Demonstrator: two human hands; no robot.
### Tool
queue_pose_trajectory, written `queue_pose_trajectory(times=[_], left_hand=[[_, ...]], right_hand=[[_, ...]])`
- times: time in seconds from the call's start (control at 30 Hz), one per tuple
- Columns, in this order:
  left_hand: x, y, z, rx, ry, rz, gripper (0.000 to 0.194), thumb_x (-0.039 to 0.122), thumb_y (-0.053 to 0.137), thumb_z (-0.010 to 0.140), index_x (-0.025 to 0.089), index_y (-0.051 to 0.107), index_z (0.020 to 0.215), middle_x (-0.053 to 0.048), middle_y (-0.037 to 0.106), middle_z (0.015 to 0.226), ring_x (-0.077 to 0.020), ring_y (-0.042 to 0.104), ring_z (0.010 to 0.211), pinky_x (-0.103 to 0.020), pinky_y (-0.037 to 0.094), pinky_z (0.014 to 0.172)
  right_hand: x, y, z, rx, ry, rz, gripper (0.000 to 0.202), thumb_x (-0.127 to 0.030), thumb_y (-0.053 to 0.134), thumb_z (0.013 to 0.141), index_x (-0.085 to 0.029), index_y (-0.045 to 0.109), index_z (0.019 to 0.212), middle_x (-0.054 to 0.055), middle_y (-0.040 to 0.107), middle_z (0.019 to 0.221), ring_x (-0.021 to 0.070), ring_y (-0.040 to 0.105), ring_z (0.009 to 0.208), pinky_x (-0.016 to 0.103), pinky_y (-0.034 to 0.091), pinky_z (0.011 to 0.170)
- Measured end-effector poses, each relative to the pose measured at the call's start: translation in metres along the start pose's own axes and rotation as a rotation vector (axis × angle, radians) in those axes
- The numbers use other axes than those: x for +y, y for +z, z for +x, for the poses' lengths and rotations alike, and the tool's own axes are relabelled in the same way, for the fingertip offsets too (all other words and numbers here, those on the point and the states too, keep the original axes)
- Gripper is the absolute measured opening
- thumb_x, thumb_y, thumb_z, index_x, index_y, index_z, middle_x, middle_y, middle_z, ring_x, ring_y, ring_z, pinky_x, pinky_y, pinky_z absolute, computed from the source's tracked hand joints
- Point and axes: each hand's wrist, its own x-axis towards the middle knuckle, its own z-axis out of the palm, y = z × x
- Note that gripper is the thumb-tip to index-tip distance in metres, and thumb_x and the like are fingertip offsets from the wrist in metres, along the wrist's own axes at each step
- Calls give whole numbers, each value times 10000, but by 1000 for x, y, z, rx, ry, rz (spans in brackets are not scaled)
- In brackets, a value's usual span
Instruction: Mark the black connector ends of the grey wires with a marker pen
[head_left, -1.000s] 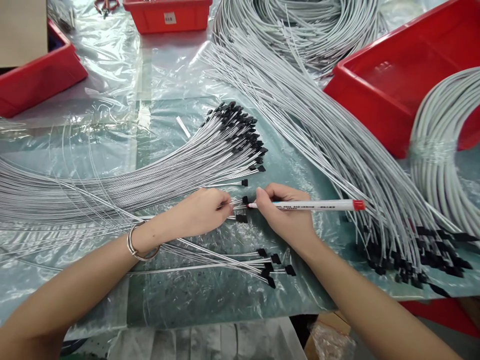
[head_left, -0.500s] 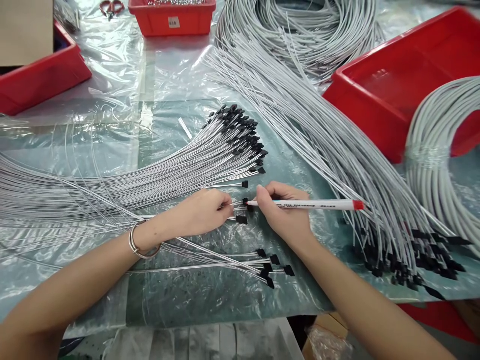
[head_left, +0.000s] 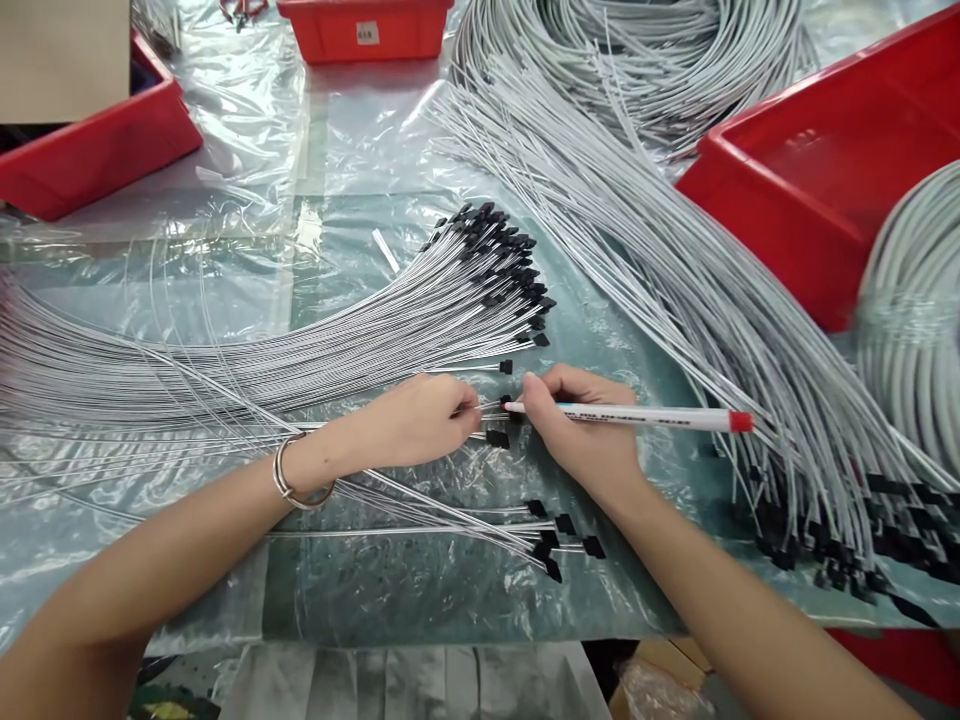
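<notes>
My left hand (head_left: pixel 427 418) pinches a thin grey cable close to its black connector (head_left: pixel 507 402). My right hand (head_left: pixel 589 425) is closed around a white marker pen (head_left: pixel 660 415) with a red end, its tip touching or very close to that connector. Another loose black connector (head_left: pixel 498 439) lies just below the left fingertips. Above the hands spreads a large bundle of cables (head_left: pixel 360 335) with black connectors at its right end. A smaller group of cables (head_left: pixel 450 525) with black connectors lies below my left wrist.
Long grey cables (head_left: pixel 645 240) run diagonally on the right, beside a tilted red bin (head_left: pixel 795 215). Coiled cable (head_left: pixel 915 310) lies at the right edge, with another coil (head_left: pixel 510 50) at the back. Red bins (head_left: pixel 375 38) and scissors (head_left: pixel 244 10) are at the far side.
The whole view has shifted, so everything appears a little farther right. Both hands keep nearly the same pose, with the pen tip still at the connector.
</notes>
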Motion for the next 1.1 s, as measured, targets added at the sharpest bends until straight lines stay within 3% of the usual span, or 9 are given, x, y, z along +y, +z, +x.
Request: queue_pose_trajectory(times=[0.37, 0.53, 0.73, 0.93, 1.0, 1.1], left_hand=[[1, -1, -1, 2, 8, 6, 261, 311, 372, 843, 184, 519, 669, 36, 427, 489, -75, 335, 416, -245, 221, 425], [1, -2, -1, -2, 3, 9, 282, 323, 370, 853, 176, 485, 641, 34, 415, 490, -72, 327, 413, -247, 222, 424], [1, -3, -1, -42, -13, 8, 305, 342, 349, 872, 169, 520, 686, 37, 396, 499, -74, 303, 417, -246, 220, 425], [6, -8, -7, -36, 15, 16, 430, 453, 263, 921, 164, 543, 771, 23, 426, 581, -90, 365, 486, -237, 273, 477], [12, -6, -17, -20, 83, 96, 468, 526, 250, 913, 162, 528, 815, 3, 478, 667, -115, 426, 565, -247, 311, 527], [21, 4, -37, -39, 250, 285, 507, 644, 391, 808, 156, 492, 899, -32, 500, 809, -163, 473, 707, -270, 354, 611]], right_hand=[[-3, 0, 2, 12, 31, 26, 330, -285, 544, 800, -172, 459, 502, -35, 403, 455, 93, 346, 441, 240, 272, 443], [-3, 1, 2, 14, 19, 12, 346, -285, 550, 791, -169, 422, 491, -50, 353, 444, 81, 312, 434, 231, 257, 442], [-4, -4, 4, 34, 64, 168, 349, -277, 544, 794, -162, 459, 475, -44, 397, 429, 78, 345, 421, 218, 270, 433], [2, -14, 12, 194, 148, 591, 331, -317, 586, 782, -166, 490, 503, -57, 387, 390, 69, 330, 367, 212, 277, 403], [3, -19, 16, 270, 144, 659, 322, -323, 606, 759, -167, 491, 502, -59, 377, 378, 64, 315, 354, 207, 238, 382], [2, -32, 16, 416, 96, 679, 299, -336, 643, 721, -165, 498, 524, -57, 409, 404, 59, 329, 369, 200, 235, 383]])
